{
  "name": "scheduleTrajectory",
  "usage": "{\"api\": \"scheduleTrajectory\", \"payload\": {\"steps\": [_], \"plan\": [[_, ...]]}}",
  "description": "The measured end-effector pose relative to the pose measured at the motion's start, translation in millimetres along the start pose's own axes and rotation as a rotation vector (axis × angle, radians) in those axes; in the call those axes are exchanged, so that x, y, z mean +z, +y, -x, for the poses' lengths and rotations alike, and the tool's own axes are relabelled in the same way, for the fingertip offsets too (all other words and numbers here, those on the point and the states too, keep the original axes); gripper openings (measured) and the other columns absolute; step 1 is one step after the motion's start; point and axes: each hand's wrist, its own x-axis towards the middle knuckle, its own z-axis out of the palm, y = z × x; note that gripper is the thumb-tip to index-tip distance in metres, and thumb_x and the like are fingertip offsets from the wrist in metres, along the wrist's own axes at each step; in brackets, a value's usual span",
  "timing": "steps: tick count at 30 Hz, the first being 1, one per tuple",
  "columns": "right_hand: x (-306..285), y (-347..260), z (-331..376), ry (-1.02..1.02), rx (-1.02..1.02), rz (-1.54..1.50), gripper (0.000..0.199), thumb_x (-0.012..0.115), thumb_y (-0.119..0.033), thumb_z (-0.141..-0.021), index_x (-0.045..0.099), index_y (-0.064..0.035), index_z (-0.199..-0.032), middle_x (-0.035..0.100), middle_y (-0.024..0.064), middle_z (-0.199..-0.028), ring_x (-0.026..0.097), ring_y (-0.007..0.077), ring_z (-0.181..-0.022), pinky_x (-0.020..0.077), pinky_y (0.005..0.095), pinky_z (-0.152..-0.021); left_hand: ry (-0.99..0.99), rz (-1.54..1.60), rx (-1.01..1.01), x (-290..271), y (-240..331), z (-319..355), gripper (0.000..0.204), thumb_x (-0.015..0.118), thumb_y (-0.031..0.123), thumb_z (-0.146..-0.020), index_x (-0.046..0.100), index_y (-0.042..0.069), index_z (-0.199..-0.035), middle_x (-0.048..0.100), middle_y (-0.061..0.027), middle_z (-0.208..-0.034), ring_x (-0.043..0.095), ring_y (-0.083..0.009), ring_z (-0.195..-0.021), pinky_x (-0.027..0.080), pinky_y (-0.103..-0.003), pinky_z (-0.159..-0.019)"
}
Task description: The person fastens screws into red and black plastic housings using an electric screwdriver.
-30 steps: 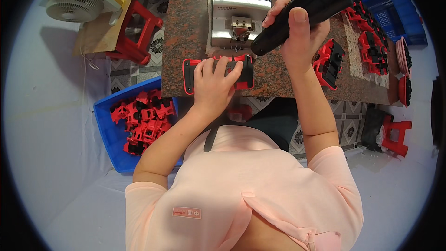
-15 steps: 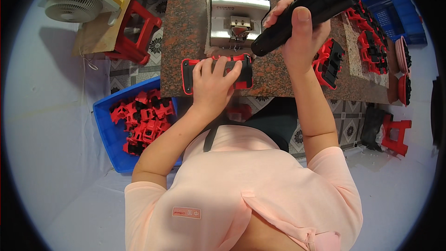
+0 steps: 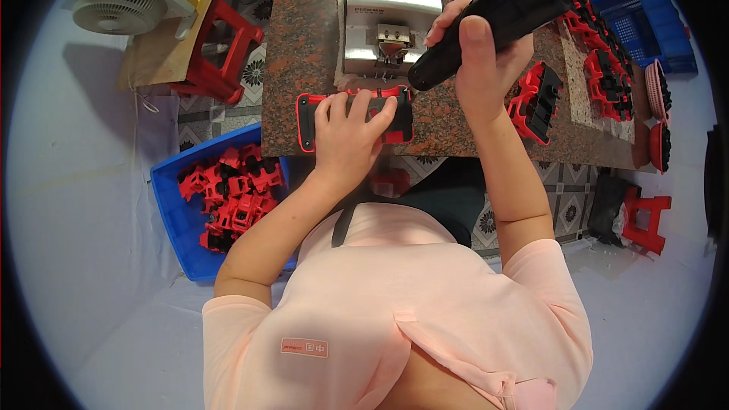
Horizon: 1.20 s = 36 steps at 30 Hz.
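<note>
My right hand [image 3: 490, 61] is wrapped round a thick black electric screwdriver [image 3: 516, 11]. Its narrow end slants down to the left, by the upper right corner of a red-and-black plastic part [image 3: 307, 121]; whether the tip touches it I cannot tell. That part lies flat at the near edge of the stone table. My left hand [image 3: 349, 129] grips it from above, fingers spread across its black face. Just beyond stands a silver screw feeder [image 3: 391, 15], with small screws at its front outlet.
A similar red-and-black part [image 3: 538, 102] lies to the right on the speckled table [image 3: 304, 30], and several more [image 3: 607, 83] are in rows beyond. A blue bin [image 3: 171, 212] of red parts sits below left, near a red stool [image 3: 228, 53] and a fan [image 3: 121, 7].
My right hand and the screwdriver have shifted slightly left. My left hand stays on the part, in the same place.
</note>
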Motion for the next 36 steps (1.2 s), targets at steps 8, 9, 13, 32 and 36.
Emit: {"api": "scheduleTrajectory", "payload": {"steps": [8,9,13,32,36], "plan": [[9.1,3.5,4.1,-0.144,-0.077,0.067,0.040,0.070,-0.014,-0.089,0.046,0.0053,-0.114,0.063,0.0116,-0.083,0.062,0.0158,-0.067,0.0533,0.0285,-0.061,-0.014,-0.014,-0.003,1.7,-1.2,-4.2,0.072,0.082,0.015,-0.058,0.060,0.022,-0.125,0.053,-0.0069,-0.120,0.049,-0.0316,-0.109,0.038,-0.049,-0.095],[9.3,4.1,3.7,-0.147,-0.070,0.073,0.041,0.070,-0.015,-0.089,0.045,0.0052,-0.114,0.063,0.0116,-0.083,0.062,0.0158,-0.067,0.0534,0.0288,-0.061,-0.007,-0.015,-0.001,2.4,-1.5,-4.4,0.071,0.082,0.015,-0.058,0.060,0.022,-0.125,0.054,-0.0070,-0.119,0.050,-0.0316,-0.109,0.038,-0.049,-0.095],[6.7,5.3,9.3,-0.141,-0.064,0.006,0.043,0.071,-0.018,-0.088,0.045,0.0044,-0.114,0.062,0.0113,-0.084,0.062,0.0161,-0.068,0.0535,0.0293,-0.062,-0.005,-0.016,0.000,0.8,-1.1,-6.1,0.071,0.082,0.015,-0.057,0.061,0.022,-0.125,0.054,-0.0070,-0.118,0.050,-0.0319,-0.109,0.038,-0.049,-0.095],[32.9,48.8,-17.8,0.050,0.015,-0.037,0.037,0.081,-0.011,-0.080,0.053,-0.0021,-0.102,0.063,0.0005,-0.078,0.060,0.0071,-0.068,0.0487,0.0220,-0.060,-0.005,-0.035,-0.036,-13.8,-11.3,11.0,0.072,0.082,0.014,-0.057,0.060,0.018,-0.126,0.053,-0.0079,-0.120,0.049,-0.0316,-0.111,0.037,-0.049,-0.096],[22.0,47.5,-31.0,0.033,0.157,-0.041,0.022,0.069,-0.013,-0.092,0.050,-0.0016,-0.095,0.064,0.0066,-0.074,0.063,0.0142,-0.058,0.0507,0.0264,-0.052,0.001,-0.100,-0.088,-13.6,-18.5,14.1,0.076,0.083,0.015,-0.057,0.058,0.019,-0.128,0.053,-0.0081,-0.120,0.049,-0.0317,-0.111,0.037,-0.048,-0.095]]}}
